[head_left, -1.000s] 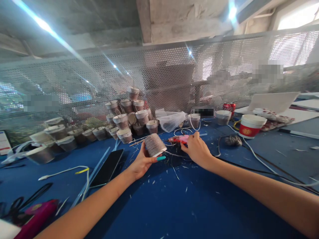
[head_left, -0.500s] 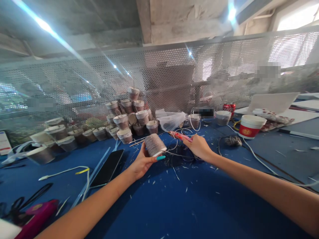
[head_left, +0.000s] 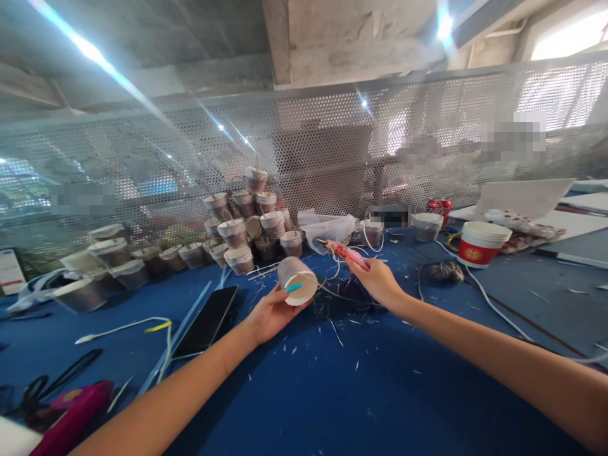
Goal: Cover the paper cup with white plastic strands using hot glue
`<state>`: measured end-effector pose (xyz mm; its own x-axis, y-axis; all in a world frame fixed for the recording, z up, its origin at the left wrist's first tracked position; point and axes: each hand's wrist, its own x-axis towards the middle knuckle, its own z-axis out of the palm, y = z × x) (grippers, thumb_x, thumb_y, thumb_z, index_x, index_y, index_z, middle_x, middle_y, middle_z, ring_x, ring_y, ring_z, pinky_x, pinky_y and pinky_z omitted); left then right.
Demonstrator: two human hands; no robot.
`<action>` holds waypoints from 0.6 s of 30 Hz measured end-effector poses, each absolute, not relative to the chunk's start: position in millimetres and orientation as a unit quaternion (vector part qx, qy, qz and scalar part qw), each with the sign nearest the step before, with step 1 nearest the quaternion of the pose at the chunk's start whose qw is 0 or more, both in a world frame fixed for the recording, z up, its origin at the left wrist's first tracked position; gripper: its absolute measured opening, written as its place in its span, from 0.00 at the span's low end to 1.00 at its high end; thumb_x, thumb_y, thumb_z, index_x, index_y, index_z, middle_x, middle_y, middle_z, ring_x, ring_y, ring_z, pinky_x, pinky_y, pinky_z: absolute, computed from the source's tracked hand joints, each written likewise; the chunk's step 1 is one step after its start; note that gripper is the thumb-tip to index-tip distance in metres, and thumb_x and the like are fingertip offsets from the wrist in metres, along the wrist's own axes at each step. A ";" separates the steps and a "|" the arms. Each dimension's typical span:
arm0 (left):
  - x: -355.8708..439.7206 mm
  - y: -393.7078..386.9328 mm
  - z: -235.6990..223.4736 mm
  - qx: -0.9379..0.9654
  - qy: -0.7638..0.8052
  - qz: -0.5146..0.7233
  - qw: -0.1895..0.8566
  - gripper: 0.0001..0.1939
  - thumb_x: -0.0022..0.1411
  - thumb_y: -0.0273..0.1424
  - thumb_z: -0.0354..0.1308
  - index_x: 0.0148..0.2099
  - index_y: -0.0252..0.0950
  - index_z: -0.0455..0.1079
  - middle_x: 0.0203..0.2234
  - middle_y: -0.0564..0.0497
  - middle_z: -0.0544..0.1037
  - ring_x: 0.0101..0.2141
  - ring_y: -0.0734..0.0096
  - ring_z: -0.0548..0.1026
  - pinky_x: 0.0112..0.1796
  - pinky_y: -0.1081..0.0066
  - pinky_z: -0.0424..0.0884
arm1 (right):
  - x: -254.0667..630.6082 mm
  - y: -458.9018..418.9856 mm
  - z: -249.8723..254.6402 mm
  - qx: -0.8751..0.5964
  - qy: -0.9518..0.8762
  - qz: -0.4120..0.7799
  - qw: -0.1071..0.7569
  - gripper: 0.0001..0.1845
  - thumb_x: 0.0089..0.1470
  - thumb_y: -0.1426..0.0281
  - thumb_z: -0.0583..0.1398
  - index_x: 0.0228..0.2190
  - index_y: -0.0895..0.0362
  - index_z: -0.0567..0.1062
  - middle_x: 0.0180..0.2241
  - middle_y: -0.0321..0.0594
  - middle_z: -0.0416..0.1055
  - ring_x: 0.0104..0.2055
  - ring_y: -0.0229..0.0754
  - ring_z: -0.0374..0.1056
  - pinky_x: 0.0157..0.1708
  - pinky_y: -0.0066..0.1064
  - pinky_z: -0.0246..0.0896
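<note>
My left hand (head_left: 272, 316) is wrapped round a paper cup (head_left: 287, 272) whose outside is wound with grey-brown yarn. The cup lies tilted, its white open mouth towards me, and the thumb with its long turquoise nail reaches over the rim. A strand of yarn (head_left: 332, 294) trails from the cup to the right. In my right hand (head_left: 384, 286) is a pink and red hot glue gun (head_left: 349, 256). Its nozzle points left, above and to the right of the cup, apart from it. The fingers on the far side of the handle are hidden.
Several wrapped little buckets (head_left: 273, 225) are stacked behind the cup, with more (head_left: 110, 252) at the left. A black phone (head_left: 206, 322) lies left of my hand. White-red paper cups (head_left: 482, 246), a yarn ball (head_left: 446, 271) and a white cable (head_left: 494, 304) are at the right. Scraps litter the blue table.
My left hand has turned the cup so that its mouth now faces me. The glue gun in my right hand has tilted slightly, its nozzle raised a little.
</note>
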<state>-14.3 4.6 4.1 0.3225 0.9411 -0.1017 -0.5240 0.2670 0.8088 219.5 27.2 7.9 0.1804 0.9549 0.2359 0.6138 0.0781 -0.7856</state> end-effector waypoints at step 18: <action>-16.4 10.3 10.0 0.331 0.351 0.577 0.659 0.38 0.46 0.16 0.59 0.59 0.40 0.54 0.40 0.47 0.76 0.40 0.63 0.77 0.47 0.61 0.70 | 203.9 17.0 1.6 -0.603 -0.552 0.135 0.560 0.23 0.43 0.48 0.59 0.24 0.53 0.59 0.18 0.30 0.59 0.20 0.36 0.54 0.21 0.28 0.47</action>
